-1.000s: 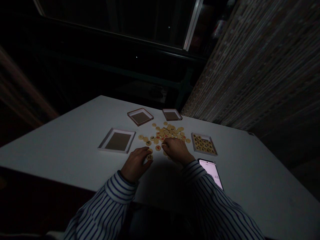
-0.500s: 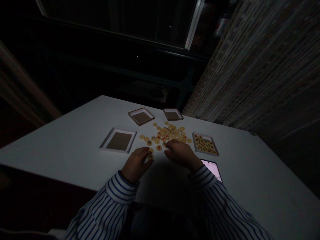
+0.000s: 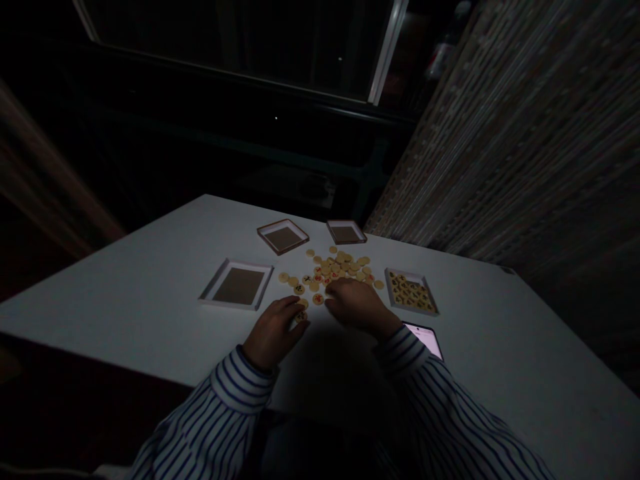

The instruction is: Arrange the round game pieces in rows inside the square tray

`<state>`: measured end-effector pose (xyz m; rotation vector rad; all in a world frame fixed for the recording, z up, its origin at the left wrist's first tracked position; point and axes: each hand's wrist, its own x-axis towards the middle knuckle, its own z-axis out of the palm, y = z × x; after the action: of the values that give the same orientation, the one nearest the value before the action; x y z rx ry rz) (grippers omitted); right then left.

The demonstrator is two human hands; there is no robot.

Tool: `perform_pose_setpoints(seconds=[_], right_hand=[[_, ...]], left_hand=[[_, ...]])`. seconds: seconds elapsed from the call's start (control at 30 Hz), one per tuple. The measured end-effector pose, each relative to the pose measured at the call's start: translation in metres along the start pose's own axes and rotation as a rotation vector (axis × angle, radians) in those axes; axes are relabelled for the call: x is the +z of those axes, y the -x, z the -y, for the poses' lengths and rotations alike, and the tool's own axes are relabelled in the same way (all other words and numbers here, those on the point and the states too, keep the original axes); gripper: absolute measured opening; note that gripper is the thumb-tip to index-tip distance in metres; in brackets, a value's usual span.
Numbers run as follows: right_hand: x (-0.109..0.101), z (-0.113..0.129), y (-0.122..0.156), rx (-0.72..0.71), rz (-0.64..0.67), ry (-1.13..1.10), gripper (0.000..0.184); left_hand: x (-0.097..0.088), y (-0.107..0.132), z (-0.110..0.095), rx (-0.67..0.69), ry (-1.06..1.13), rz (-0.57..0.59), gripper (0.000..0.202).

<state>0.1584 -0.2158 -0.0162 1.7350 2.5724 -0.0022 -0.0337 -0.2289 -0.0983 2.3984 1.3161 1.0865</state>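
Observation:
Round wooden Chinese chess pieces [image 3: 345, 259] lie in a loose heap mid-table, some face up with red or black characters, others blank side up. At the heap's near left, my left hand [image 3: 273, 330] has its thumb and fingers curved round a black-marked chess piece [image 3: 301, 317]. Another piece sits by its fingertips. My right hand [image 3: 357, 303] is bent over the near edge of the heap, its fingertips closed on a piece that is mostly hidden beneath them. Between the two hands a red-marked piece [image 3: 319, 299] lies face up.
A shallow box [image 3: 436, 311] at the right holds several black-marked pieces. An open tray [image 3: 204, 299] stands at the left, with two brown-rimmed trays, one left [image 3: 259, 233] and one right [image 3: 365, 241], at the back. A lit phone [image 3: 425, 337] lies by my right wrist. String curtains hang beyond the white table [image 3: 150, 267].
My right hand has drawn slightly left and toward me, and now covers more of the piece at its fingertips. The left hand stays round its piece. The view has shifted slightly.

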Motion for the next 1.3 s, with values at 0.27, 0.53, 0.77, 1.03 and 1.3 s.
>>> perform_pose_setpoints(seconds=[0.27,0.53,0.77,1.03,1.3], right_hand=[[-0.005,0.007,-0.042,-0.089,-0.024,0.011,0.025],[-0.001,0.014,-0.062,-0.110,-0.007,0.069,0.026],[0.002,0.017,-0.071,-0.118,0.005,0.075,0.025],[0.003,0.015,-0.073,-0.103,-0.008,0.058,0.027],[-0.015,0.010,-0.061,-0.115,-0.103,0.004,0.031]], left_hand=[[-0.004,-0.002,0.002,-0.108,-0.022,-0.061,0.023],[-0.006,-0.003,0.003,-0.134,-0.047,-0.078,0.022],[-0.005,-0.003,0.004,-0.140,-0.029,-0.110,0.022],[-0.006,-0.003,0.003,-0.157,-0.025,-0.115,0.023],[-0.006,-0.004,0.002,-0.146,-0.010,-0.139,0.023]])
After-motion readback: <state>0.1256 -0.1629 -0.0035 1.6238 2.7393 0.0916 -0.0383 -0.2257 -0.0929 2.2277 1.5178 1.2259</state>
